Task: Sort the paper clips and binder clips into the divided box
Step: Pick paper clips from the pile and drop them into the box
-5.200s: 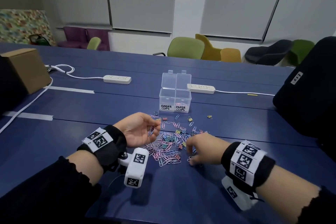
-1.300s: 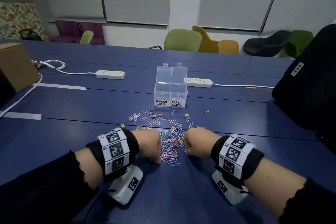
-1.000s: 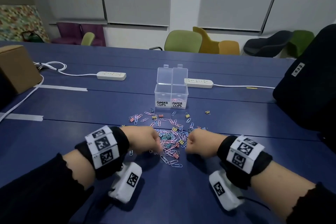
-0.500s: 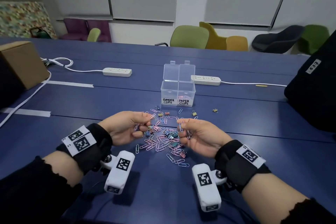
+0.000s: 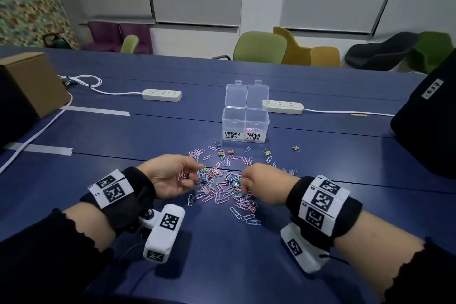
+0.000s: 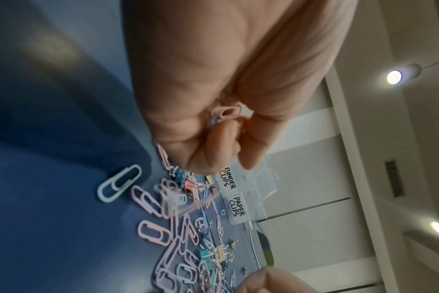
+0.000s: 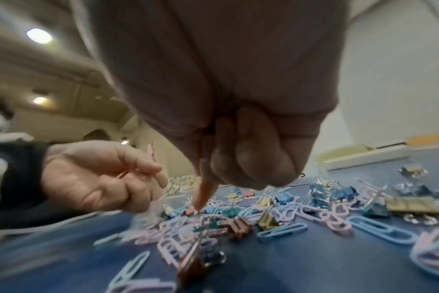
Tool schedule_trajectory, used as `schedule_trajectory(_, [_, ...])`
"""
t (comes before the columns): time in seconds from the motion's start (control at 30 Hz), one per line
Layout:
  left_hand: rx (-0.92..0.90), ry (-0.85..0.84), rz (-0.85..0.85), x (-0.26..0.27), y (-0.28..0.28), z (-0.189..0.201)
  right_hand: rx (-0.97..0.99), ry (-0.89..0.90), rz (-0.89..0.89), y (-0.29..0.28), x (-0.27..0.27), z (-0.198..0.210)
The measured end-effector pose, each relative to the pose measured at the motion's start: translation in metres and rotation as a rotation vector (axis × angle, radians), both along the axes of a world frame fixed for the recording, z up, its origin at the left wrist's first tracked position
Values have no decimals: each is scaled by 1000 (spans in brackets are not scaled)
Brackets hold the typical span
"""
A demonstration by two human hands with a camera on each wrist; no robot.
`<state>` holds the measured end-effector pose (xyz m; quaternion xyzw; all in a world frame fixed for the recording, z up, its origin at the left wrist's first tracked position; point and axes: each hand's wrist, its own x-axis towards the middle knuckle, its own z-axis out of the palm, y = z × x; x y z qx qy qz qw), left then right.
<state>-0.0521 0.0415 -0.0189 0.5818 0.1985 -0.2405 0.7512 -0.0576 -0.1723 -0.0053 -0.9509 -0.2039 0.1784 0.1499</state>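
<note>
A clear divided box (image 5: 232, 121) stands open mid-table, labelled BINDER CLIPS (image 6: 228, 178) on its left cell and PAPER CLIPS (image 6: 237, 206) on its right; a few pink clips lie in the right cell (image 5: 254, 130). In front of it lies a mixed pile of pastel paper clips and small binder clips (image 5: 222, 189). My left hand (image 5: 193, 175) is lifted at the pile's left edge, palm turned up, pinching a few pink and blue paper clips (image 6: 226, 112). My right hand (image 5: 244, 189) hangs palm down over the pile, fingers curled into the palm, index fingertip (image 7: 201, 198) touching the clips.
A cardboard box (image 5: 32, 81) sits far left, with white cable and tape strips (image 5: 37, 148) near it. Two white power strips (image 5: 161, 95) (image 5: 282, 106) lie behind the divided box. A black bag (image 5: 429, 118) fills the right edge. Chairs stand beyond the table.
Both hands came up from the pile with clips half a second ago. The right hand has since turned palm down onto the pile again; the left stays raised with its clips.
</note>
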Motion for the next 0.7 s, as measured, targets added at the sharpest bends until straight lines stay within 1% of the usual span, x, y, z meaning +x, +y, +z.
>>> schedule_trajectory(0.07, [3, 1, 18, 0, 0, -3, -74, -41, 18, 4, -5, -1])
schedule_trajectory(0.2, [-40, 7, 20, -1, 1, 1, -159, -116, 92, 8, -11, -5])
schedule_trajectory(0.27, [32, -23, -41, -4, 2, 4, -180, -136, 106, 10, -12, -6])
schedule_trajectory(0.37, [212, -100, -167, -9, 5, 7, -207, -156, 128, 11, -11, -8])
schedule_trajectory(0.43, [402, -160, -243, -10, 7, 9, -218, -165, 141, 11, -10, -9])
schedule_trajectory(0.5, [726, -243, -353, -13, 9, 12, -198, -169, 133, 9, -8, -10])
schedule_trajectory(0.57, [1083, -299, -508, -15, 11, 14, -121, -165, 82, 6, -5, -7])
schedule_trajectory(0.6, [1209, -306, -579, -17, 10, 15, -63, -155, 46, 3, -3, -5])
schedule_trajectory(0.63, [1287, -302, -636, -17, 7, 15, 3, -130, 4, 0, 0, -4])
schedule_trajectory(0.7, [1357, -283, -713, -18, 1, 12, 148, -45, -106, -7, 6, -1])
